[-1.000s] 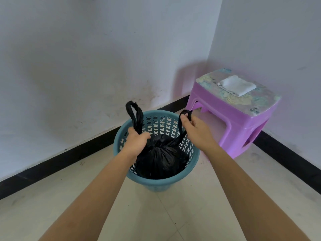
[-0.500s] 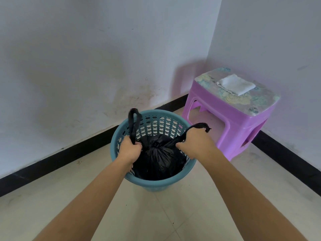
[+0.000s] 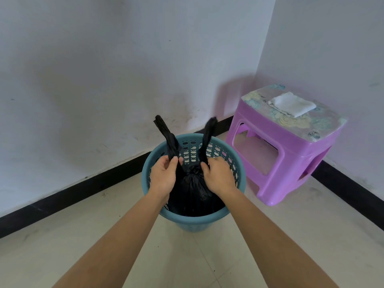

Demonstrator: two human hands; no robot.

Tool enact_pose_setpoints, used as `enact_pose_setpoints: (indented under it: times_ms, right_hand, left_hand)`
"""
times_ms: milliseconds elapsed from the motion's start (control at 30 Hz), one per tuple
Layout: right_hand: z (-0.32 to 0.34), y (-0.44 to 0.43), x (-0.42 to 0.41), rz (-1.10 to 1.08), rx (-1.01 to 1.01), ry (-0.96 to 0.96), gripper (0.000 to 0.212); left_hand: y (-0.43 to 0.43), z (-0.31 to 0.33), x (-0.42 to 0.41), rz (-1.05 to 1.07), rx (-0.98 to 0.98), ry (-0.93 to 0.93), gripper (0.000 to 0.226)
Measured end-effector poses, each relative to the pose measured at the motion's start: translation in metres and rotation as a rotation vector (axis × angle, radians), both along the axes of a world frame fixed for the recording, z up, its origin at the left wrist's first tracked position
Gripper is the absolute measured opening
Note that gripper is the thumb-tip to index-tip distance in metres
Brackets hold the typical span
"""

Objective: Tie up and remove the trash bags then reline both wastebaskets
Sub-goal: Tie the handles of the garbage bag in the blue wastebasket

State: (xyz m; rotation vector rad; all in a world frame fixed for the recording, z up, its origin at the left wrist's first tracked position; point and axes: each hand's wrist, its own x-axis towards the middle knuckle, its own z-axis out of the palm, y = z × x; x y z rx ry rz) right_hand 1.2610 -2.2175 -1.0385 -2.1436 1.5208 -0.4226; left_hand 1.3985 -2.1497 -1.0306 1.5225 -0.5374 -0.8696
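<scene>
A black trash bag point(image 3: 193, 190) sits inside a teal perforated wastebasket point(image 3: 193, 220) on the floor near the room's corner. The bag's neck is bunched into a knot between my hands, and its two handle strips stick up above the rim. My left hand point(image 3: 163, 176) pinches the left strip just below where it rises. On the other side, my right hand point(image 3: 218, 176) grips the base of the right strip beside the knot. Most of the bag's body is hidden by the basket and my hands.
A purple plastic stool point(image 3: 288, 150) with a patterned top stands right of the basket in the corner, a folded white cloth point(image 3: 292, 103) lying on it. White walls with a black skirting point(image 3: 83, 187) run behind. Pale floor tiles point(image 3: 291, 235) spread around the basket.
Both hands have come closer together over the bag's neck. The handle strips, pulled sideways before, now stand upright, and a knot shows between my hands.
</scene>
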Motion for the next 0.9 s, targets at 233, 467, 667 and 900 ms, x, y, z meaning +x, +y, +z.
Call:
enact_pose_setpoints:
  times_ms: [233, 467, 667, 900]
  right_hand:
    - [0.001, -0.001, -0.005, 0.122, 0.04, -0.218, 0.031]
    - [-0.001, -0.003, -0.004, 0.424, -0.227, 0.049, 0.029]
    - [-0.001, 0.001, -0.006, 0.378, -0.059, -0.184, 0.025]
    - [-0.003, -0.008, -0.01, 0.343, -0.164, -0.3, 0.027]
  left_hand:
    - [-0.001, 0.012, 0.012, -0.132, 0.079, 0.055, 0.027]
    - [0.006, 0.027, 0.02, -0.481, 0.033, 0.069, 0.029]
    - [-0.002, 0.016, 0.021, -0.22, 0.045, 0.145, 0.017]
    - [-0.002, 0.018, 0.019, -0.268, -0.072, 0.292, 0.026]
